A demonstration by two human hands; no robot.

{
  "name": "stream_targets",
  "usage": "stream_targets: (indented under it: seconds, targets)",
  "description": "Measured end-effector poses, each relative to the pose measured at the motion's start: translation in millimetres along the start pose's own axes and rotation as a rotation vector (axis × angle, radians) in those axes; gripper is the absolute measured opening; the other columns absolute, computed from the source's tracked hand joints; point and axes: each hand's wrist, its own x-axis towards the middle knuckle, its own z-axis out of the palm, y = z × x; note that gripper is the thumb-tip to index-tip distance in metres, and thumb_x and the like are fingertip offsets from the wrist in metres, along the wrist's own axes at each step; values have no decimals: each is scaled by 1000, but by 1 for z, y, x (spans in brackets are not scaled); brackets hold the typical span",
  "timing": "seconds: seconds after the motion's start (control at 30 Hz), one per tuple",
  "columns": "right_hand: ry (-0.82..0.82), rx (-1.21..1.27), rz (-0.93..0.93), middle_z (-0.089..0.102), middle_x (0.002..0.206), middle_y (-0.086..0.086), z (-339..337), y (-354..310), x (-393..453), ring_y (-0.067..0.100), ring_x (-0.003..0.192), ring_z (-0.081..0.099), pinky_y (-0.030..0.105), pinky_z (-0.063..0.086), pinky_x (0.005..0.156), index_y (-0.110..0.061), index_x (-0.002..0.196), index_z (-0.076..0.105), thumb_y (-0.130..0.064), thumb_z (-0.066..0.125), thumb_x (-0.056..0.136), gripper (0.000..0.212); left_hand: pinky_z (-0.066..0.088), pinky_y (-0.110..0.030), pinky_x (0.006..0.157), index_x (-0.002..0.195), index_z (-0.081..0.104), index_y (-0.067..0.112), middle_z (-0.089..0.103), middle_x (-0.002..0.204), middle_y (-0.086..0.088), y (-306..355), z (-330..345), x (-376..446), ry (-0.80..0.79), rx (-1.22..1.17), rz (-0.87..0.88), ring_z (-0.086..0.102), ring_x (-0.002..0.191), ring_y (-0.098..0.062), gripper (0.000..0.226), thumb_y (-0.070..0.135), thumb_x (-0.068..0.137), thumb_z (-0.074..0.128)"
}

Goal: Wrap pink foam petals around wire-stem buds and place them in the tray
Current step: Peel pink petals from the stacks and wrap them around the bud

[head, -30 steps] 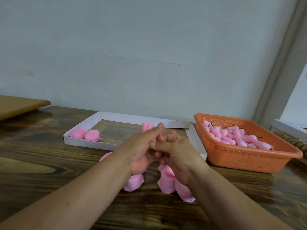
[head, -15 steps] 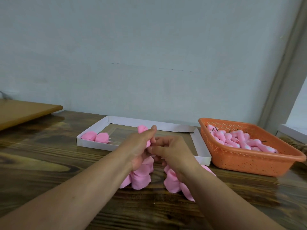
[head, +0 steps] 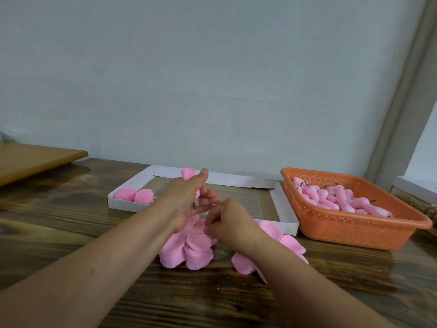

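Bud (head: 189, 174) sits upright in your left hand (head: 186, 200), fingers curled round it above tray (head: 285, 210), wire end poking out below. Right hand (head: 230, 223) dips to petals (head: 189, 247) on bench (head: 71, 233), fingertips pinching at top one. Lift single petal only, peel it clean off stack. Lay it low on bud, overlap edge, press snug. Two wrapped buds (head: 134, 194) already in tray; basket (head: 354, 209) holds bare ones.

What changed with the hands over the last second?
The right hand let go of the bud and dropped toward the loose petals on the table, fingers now at one petal. The left hand still grips the bud, its wire stem poking below. Two finished flowers in the white tray and the orange basket are unchanged.
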Motion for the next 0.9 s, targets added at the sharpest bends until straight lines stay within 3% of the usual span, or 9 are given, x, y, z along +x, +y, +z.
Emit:
stream_targets:
  seconds: [0.17,0.23,0.3,0.4,0.5,0.67,0.8,0.9]
  targets:
    - [-110,-201,-56,61,83,3,7,-6,3,18,73,51,27,42,65,-12,87,66,-23,63,82,12,53,-20,47,67,42,9,54,52,-2,0,1,4,24,17,17,63,44,-12,40,34,95,56]
    - [-154,-259,-74,58,78,6,7,-8,5,22,74,51,30,43,67,-12,77,61,-23,60,86,15,52,-18,45,66,43,9,55,47,1,0,2,5,21,26,13,64,45,-12,40,34,95,56]
    - [-195,-333,-95,63,87,13,7,-11,8,28,82,57,33,49,72,-5,83,64,-19,55,90,18,52,-18,47,68,42,10,55,48,1,0,3,5,14,34,15,65,46,-12,39,35,94,56]
    - [-201,-430,-113,65,105,16,9,-13,11,28,90,58,34,49,80,-1,104,65,-12,48,93,23,51,-24,59,70,41,12,55,47,2,1,4,5,8,43,29,65,47,-13,36,35,94,56]
    - [-216,-514,-127,64,104,17,12,-16,11,25,81,50,33,41,72,0,104,61,-17,44,96,25,50,-31,72,71,42,12,56,44,4,2,3,5,7,54,42,65,46,-12,36,35,95,56]
    - [-227,-570,-139,64,102,18,17,-14,13,30,88,57,35,40,72,0,102,59,-18,40,97,27,53,-37,80,69,43,10,56,44,3,2,5,5,19,20,44,64,46,-12,37,34,94,58]
    - [-89,-431,-12,64,103,14,18,-9,16,29,85,58,33,43,71,-4,103,58,-14,45,93,19,55,-31,68,66,43,10,56,43,3,4,5,8,9,2,64,64,46,-12,39,33,94,58]
    - [19,-501,44,62,97,6,17,-6,16,23,89,60,31,45,69,-14,91,54,-17,51,90,4,56,-27,58,65,43,10,56,45,3,6,5,9,0,-1,70,65,48,-13,40,33,93,58]
